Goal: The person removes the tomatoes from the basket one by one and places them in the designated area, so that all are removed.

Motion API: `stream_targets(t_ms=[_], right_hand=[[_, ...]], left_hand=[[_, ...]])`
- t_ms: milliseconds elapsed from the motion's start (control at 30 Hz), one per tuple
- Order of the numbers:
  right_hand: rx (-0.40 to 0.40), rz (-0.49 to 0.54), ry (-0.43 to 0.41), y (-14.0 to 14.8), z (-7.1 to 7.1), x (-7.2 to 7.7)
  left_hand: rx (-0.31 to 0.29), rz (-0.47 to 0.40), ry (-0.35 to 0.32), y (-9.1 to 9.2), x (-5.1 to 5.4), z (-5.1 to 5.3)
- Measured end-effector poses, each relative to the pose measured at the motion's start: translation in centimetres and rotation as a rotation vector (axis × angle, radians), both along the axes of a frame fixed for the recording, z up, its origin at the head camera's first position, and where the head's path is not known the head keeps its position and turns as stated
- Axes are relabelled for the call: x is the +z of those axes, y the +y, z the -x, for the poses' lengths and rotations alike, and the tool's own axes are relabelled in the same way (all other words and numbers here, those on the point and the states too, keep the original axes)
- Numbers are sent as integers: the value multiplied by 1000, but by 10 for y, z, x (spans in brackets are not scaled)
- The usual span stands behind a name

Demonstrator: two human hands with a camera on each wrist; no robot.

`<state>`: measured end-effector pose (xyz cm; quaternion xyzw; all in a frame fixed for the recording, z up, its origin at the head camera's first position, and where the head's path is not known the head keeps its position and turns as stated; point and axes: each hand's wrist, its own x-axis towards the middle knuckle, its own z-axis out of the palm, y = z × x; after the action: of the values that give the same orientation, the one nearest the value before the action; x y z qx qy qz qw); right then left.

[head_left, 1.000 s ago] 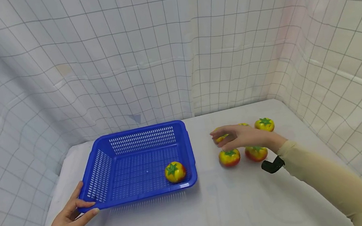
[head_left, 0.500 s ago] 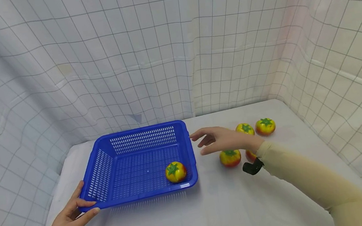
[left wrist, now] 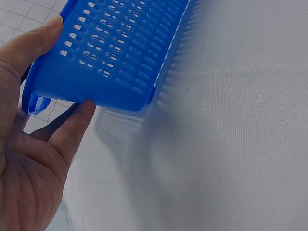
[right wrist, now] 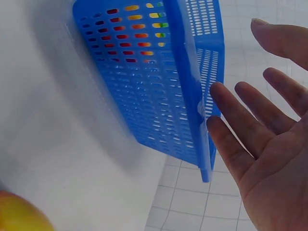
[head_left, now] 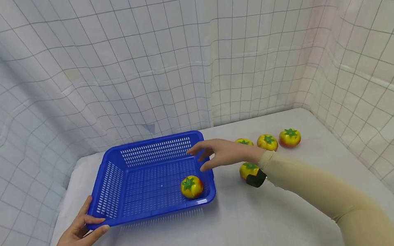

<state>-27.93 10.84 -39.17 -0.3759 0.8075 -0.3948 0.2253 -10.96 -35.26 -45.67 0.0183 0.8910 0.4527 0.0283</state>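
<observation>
A blue plastic basket [head_left: 157, 216] with slotted walls stands on the white-covered table. My left hand [head_left: 71, 243] grips its near left corner, thumb and fingers on either side of the rim, as the left wrist view also shows. Inside, near the right wall, sits one yellow-and-red fruit [head_left: 192, 187] with a green star-shaped leaf top. My right hand [head_left: 221, 152] hovers at the basket's right rim, fingertips over the inside. Its fingers are spread and hold nothing in the right wrist view [right wrist: 274, 134].
Right of the basket lie several similar fruits, among them a far right one [head_left: 290, 138], a middle one [head_left: 267, 142] and a near one [head_left: 249, 169]. My right forearm [head_left: 313, 182] passes over that area. Grid-patterned curtains [head_left: 159, 61] surround the table.
My right hand has moved left from above the loose fruits to the basket's right rim, with nothing in it. My left hand and the basket have stayed in place.
</observation>
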Motion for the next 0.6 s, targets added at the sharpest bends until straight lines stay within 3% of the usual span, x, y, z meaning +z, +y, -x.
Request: stream_targets(t_ms=[267,600], right_hand=[[106,-97,-10,-26,13,9],[201,-305,-6,-51,20,19]], left_hand=[[-3,-4,-5,0,1,0],[-4,-11,-1,0,1,0]])
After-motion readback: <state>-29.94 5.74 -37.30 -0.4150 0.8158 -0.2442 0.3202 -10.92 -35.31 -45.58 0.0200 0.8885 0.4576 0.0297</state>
